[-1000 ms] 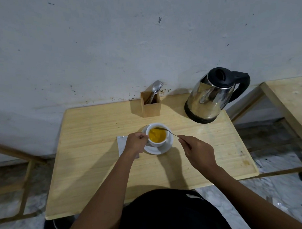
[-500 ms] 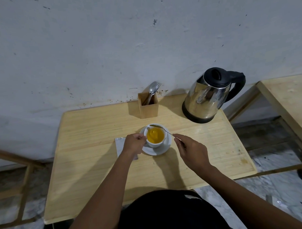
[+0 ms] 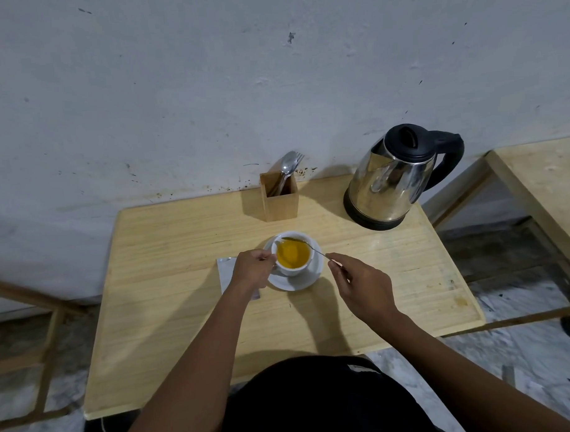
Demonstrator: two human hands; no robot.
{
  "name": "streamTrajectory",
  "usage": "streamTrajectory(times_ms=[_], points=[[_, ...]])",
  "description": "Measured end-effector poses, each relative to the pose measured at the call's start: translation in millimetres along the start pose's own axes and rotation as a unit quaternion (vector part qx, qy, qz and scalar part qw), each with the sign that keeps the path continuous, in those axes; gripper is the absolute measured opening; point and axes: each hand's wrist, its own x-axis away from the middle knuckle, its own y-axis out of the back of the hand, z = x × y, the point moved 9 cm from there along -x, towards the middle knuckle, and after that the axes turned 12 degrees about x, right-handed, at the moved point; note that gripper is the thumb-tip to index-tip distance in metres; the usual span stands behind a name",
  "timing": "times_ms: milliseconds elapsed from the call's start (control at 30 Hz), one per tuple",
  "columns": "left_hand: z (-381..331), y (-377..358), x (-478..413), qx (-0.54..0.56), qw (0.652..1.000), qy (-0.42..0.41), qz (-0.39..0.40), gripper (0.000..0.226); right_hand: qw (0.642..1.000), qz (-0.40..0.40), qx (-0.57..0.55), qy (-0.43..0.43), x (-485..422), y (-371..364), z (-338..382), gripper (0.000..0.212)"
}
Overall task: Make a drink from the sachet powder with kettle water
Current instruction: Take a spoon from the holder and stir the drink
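Bare forearms, no sleeves visible; black garment [image 3: 316, 399] on torso.

A square wooden holder [image 3: 279, 199] with a spoon and fork [image 3: 289, 166] stands at the back of the pale wood bench [image 3: 170, 304] in mid-frame, against a scuffed white wall [image 3: 208, 89], with a second bench [image 3: 547, 187] at the right edge.
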Motion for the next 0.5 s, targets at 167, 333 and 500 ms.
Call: streamTrajectory(times_ms=[167, 333, 500], points=[[-0.5, -0.6, 0.5, 0.008, 1.0, 0.0, 0.001, 0.023, 0.999, 0.009, 0.036, 0.024, 0.8, -4.1, 0.3, 0.021], [0.0, -0.5, 0.2, 0.01, 1.0, -0.001, 0.001, 0.022, 0.996, 0.064, -0.053, -0.018, 4.0, -12.1, -10.6, 0.02], [0.4, -0.3, -0.8, 0.007, 1.0, -0.001, 0.0, 0.024, 0.968, 0.121, -0.17, -0.142, 8.0, -22.9, -32.0, 0.022]])
